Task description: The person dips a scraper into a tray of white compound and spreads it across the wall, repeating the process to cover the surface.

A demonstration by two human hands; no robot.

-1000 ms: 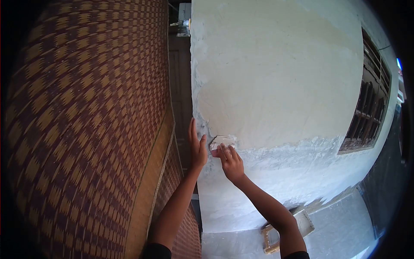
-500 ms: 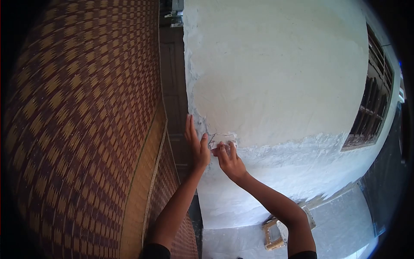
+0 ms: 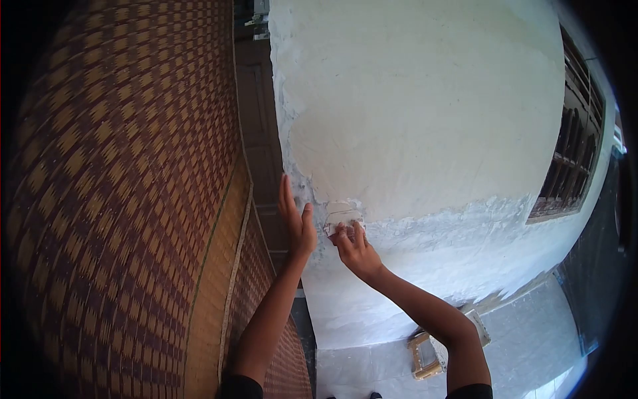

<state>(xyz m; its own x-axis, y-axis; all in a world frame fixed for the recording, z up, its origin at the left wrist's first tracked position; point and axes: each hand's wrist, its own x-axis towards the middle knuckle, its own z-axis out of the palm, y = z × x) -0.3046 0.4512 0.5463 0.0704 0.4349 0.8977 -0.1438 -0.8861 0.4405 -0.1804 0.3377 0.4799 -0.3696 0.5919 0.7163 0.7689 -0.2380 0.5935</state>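
Observation:
My right hand grips a flat, pale scraper and presses it against the wall near its left corner. Its fingers are bent over the blade, and the scraper's handle side is mostly hidden. Just above the blade is a patch of rough filler. My left hand rests along the wall's vertical edge, fingers stretched upward and thumb apart, holding nothing. Around both hands the coating is uneven: smooth cream above, patchy grey-white below.
A woven patterned mat hangs close on the left. Behind the corner stands a dark door. On the right is a barred window. A wooden stool sits on the grey tiled floor below my right arm.
The scraper has slid slightly downward in my right hand, and a raised mark shows above it. My left hand stays at the corner. The view has shifted a little.

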